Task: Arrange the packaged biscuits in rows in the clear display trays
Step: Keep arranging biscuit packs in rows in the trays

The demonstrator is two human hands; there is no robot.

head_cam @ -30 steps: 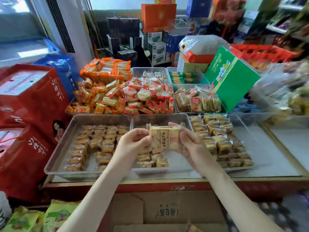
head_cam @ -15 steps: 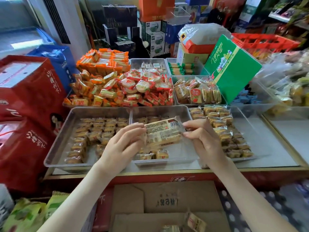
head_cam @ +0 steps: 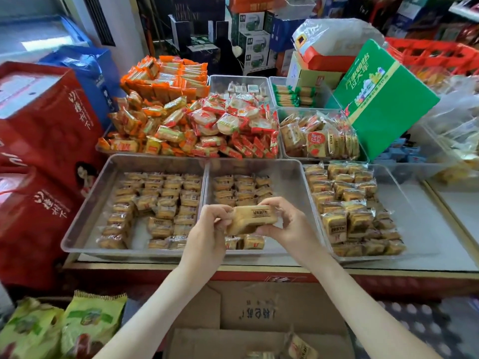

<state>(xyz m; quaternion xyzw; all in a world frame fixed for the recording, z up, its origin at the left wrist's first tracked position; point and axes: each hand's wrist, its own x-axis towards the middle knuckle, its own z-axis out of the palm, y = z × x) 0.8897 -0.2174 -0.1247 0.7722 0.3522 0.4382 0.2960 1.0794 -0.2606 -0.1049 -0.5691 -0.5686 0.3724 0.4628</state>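
A clump of yellow packaged biscuits (head_cam: 250,219) is held between both hands above the front of the middle clear tray (head_cam: 290,174). My left hand (head_cam: 210,231) grips its left end and my right hand (head_cam: 287,224) grips its right end. Rows of the same small biscuit packs (head_cam: 241,189) lie at the back of that tray, and a few (head_cam: 248,242) sit at its front, partly hidden by my hands. The left tray (head_cam: 85,221) holds several rows of packs. The right tray (head_cam: 412,200) holds a looser heap.
Behind the trays are heaped orange and red snack packs (head_cam: 197,123), a bin of square biscuits (head_cam: 318,138) and a green box (head_cam: 383,99). Red gift bags (head_cam: 39,156) stand at the left. An open cardboard carton (head_cam: 259,320) with a loose pack sits below the counter edge.
The biscuit clump has come down and toward me over the middle tray's front. It was held up flat with its label facing me; now it lies tilted between both hands.
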